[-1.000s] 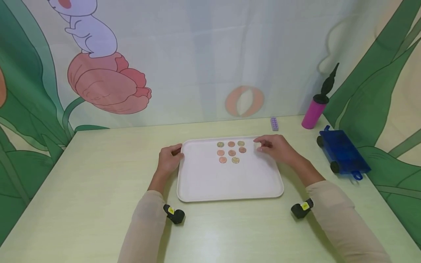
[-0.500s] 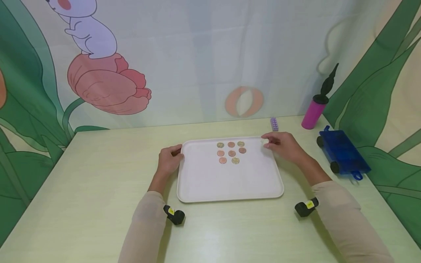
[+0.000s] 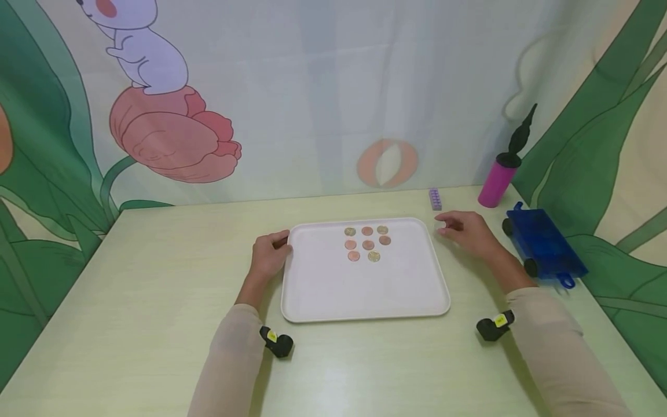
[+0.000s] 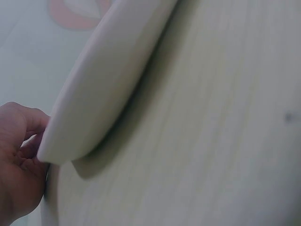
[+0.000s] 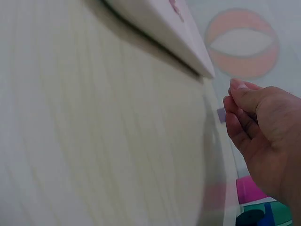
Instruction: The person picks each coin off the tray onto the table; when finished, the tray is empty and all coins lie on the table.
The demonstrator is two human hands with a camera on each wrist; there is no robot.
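Note:
A white tray (image 3: pixel 365 289) lies on the table, with several copper and gold-coloured coins (image 3: pixel 367 245) in rows near its far edge. My left hand (image 3: pixel 268 255) grips the tray's left rim near the far corner; the left wrist view shows the hand (image 4: pixel 21 160) at that rim, fingertips partly hidden. Just off the tray's far right corner, my right hand (image 3: pixel 469 231) pinches a small pale thing (image 3: pixel 440 225) between thumb and fingers. Its kind is too faint to tell. In the right wrist view the right hand (image 5: pixel 268 127) hovers beside the tray corner, its fingertips together.
A small purple studded block (image 3: pixel 435 199) lies behind the right hand. To the right stand a pink pump (image 3: pixel 498 180) with a black nozzle and a blue wheeled toy cart (image 3: pixel 544 243). A printed curtain (image 3: pixel 292 104) backs the pale table (image 3: pixel 156 289).
My right hand has moved right, from over the tray's far right part to beyond its edge, carrying the small pale thing. My left hand, the tray and the coins stay put.

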